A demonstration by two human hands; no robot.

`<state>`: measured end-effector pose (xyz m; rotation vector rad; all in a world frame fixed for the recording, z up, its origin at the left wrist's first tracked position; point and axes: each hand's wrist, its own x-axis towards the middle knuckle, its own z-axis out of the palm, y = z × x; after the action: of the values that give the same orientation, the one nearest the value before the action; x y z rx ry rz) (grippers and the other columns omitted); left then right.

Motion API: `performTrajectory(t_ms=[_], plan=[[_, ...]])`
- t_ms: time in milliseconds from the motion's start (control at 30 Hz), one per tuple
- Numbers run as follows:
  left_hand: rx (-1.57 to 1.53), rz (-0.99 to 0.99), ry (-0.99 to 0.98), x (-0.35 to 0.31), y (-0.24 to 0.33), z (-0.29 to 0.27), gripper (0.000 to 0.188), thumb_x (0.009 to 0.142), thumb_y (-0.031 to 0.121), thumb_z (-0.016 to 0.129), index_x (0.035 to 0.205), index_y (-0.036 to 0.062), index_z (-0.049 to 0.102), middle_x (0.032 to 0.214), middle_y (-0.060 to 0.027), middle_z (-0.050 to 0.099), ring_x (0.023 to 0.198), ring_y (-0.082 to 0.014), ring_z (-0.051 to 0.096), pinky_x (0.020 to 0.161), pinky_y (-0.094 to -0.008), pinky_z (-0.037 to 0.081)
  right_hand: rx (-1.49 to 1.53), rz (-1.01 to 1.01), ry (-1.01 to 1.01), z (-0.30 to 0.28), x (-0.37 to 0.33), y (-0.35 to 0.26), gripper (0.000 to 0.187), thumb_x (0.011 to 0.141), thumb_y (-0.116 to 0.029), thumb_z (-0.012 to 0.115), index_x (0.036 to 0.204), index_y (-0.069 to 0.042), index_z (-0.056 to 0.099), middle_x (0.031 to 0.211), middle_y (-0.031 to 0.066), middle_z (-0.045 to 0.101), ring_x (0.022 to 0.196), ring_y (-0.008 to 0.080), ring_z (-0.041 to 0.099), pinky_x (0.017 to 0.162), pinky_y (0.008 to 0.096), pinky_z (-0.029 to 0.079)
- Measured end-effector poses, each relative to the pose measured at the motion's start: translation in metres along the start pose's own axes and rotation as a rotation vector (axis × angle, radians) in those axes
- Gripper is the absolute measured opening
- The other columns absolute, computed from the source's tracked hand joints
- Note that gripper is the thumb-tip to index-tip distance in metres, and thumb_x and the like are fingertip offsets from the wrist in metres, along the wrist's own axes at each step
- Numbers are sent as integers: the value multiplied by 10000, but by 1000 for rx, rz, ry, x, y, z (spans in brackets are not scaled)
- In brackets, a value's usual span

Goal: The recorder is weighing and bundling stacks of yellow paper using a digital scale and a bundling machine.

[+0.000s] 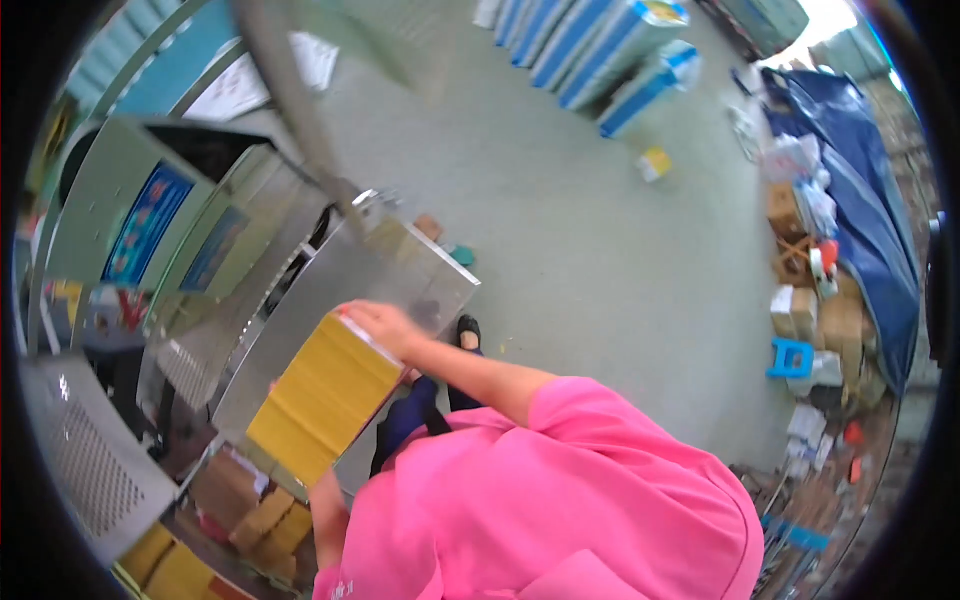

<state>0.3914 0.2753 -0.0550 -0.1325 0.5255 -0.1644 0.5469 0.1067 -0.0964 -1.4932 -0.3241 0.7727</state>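
A row of yellow packs (325, 400), pressed side by side into one block, lies between my two hands over a metal worktop (385, 265). At the far end my right hand (375, 325) is closed around the block's edge, its arm reaching across from the right. My left hand (324, 492) holds the near end from below; most of its fingers are hidden by the packs. To the left of the worktop stands a grey-green machine (125, 215) with a blue label.
Cardboard boxes (230, 490) and more yellow packs (175, 570) sit at the lower left beside a perforated metal panel (95, 470). Several blue-and-white packages (590, 50) stand on the far floor near a small yellow pack (654, 164). Cartons (840, 320), a blue stool (790, 358) and a tarp (865, 200) line the right.
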Motion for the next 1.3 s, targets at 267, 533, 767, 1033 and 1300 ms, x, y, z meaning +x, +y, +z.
performTrajectory(t_ms=[267,533,767,1033,1300], plan=[[527,-73,136,123,-92,54,387,989,324,523,1277,67,558,1253,-74,609,1097,-193,600,913,-323,492,301,72,293,-123,-86,13,401,987,-335,485,1211,-27,611,1157,87,652,1049,173,596,938,296,435],[1159,-89,142,217,-343,54,405,977,325,542,1289,66,554,1253,-72,611,1104,-198,608,905,-341,505,774,217,765,-355,-281,96,297,993,-305,526,1133,-57,607,1054,26,619,932,109,571,828,272,474],[1177,-376,117,351,-542,103,454,976,359,526,1320,64,534,1273,-81,606,1140,-203,604,887,-373,530,800,388,1066,-529,-428,10,300,989,-293,544,1197,-80,576,966,-1,626,860,64,563,732,254,479],[1236,-369,104,520,-679,146,410,981,325,493,1282,52,550,1217,-98,624,1082,-227,630,854,-392,545,554,97,1210,-710,-445,-21,391,1022,-264,482,1373,-94,511,1141,46,635,1052,145,579,914,286,459],[1147,-306,231,716,-798,179,449,989,356,462,1277,20,544,1231,-137,612,1091,-256,622,887,-419,538,584,279,1065,-943,-375,40,432,1032,-272,450,1411,-66,473,1400,96,512,1297,206,456,1077,331,352]])
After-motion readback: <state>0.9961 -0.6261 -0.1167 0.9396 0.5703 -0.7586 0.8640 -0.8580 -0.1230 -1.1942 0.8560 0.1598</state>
